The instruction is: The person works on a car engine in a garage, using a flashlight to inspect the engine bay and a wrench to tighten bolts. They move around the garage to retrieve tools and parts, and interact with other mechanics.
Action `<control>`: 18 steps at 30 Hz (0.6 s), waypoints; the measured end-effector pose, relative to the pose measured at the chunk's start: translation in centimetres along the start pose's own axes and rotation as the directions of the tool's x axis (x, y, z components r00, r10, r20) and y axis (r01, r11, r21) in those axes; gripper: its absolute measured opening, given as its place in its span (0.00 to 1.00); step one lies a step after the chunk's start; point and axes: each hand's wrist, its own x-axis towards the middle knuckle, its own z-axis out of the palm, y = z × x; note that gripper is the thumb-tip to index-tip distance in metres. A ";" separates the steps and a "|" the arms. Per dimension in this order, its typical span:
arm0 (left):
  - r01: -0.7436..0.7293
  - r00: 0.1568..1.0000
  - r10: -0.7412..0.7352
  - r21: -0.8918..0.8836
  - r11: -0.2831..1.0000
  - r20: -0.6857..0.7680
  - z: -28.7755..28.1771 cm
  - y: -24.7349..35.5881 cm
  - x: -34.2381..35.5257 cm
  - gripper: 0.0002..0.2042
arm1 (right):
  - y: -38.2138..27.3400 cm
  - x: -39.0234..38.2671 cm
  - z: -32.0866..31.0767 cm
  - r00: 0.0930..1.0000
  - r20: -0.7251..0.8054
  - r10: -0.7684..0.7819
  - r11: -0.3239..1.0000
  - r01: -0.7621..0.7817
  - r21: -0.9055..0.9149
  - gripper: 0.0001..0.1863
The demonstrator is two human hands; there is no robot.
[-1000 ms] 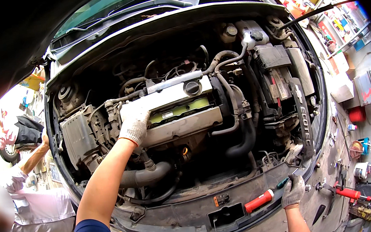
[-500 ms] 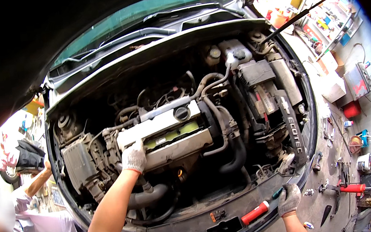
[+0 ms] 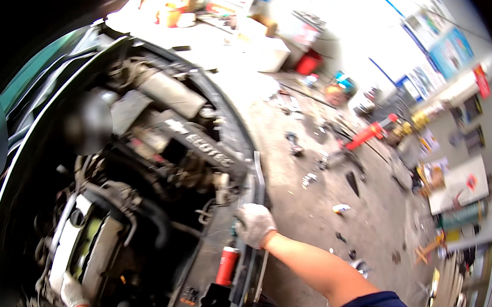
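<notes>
My left hand, in a whitish knit glove, rests at the edge of the silver engine cover. Its fingers look stretched out along the cover, though motion smears them. My right hand, gloved too, is at the car's front edge, closed around a small dark-green handle; the kind of tool is not clear. Just below that hand a red cylinder with a pale end lies on the black front panel, beside a dark rectangular opening.
The open engine bay holds black hoses and a lettered plastic trim. Loose parts and a red tool lie on the grey floor to the right. Boxes and cluttered shelving stand beyond.
My view has swung to the right, bringing in more floor and wall. My left hand is still at the engine cover. My right hand still holds the green handle near the red cylinder.
</notes>
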 end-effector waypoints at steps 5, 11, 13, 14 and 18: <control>-0.091 0.995 0.094 -0.059 0.994 0.035 -0.1 1.1 0.7 0.18 | 1.6 -1.8 0.2 0.998 0.038 0.049 0.999 -0.049 0.010 0.14; -0.010 0.999 0.011 0.024 1.000 -0.039 1.6 -1.9 1.9 0.30 | 1.1 -1.6 0.1 0.998 0.040 0.041 0.999 -0.042 0.023 0.10; 0.036 0.992 -0.038 0.021 0.999 0.118 0.1 1.5 1.9 0.32 | 2.1 -3.0 -0.4 0.996 0.042 0.076 0.996 -0.077 0.035 0.11; -0.046 0.985 0.060 0.088 0.995 -0.164 0.7 -1.4 1.8 0.33 | 1.5 -2.0 -0.2 0.998 0.039 0.049 0.996 -0.051 0.070 0.11; -0.002 0.969 0.014 0.051 0.999 -0.246 -3.4 -0.1 -0.7 0.27 | 2.4 -2.6 -0.3 0.999 0.018 0.050 0.990 -0.052 0.128 0.11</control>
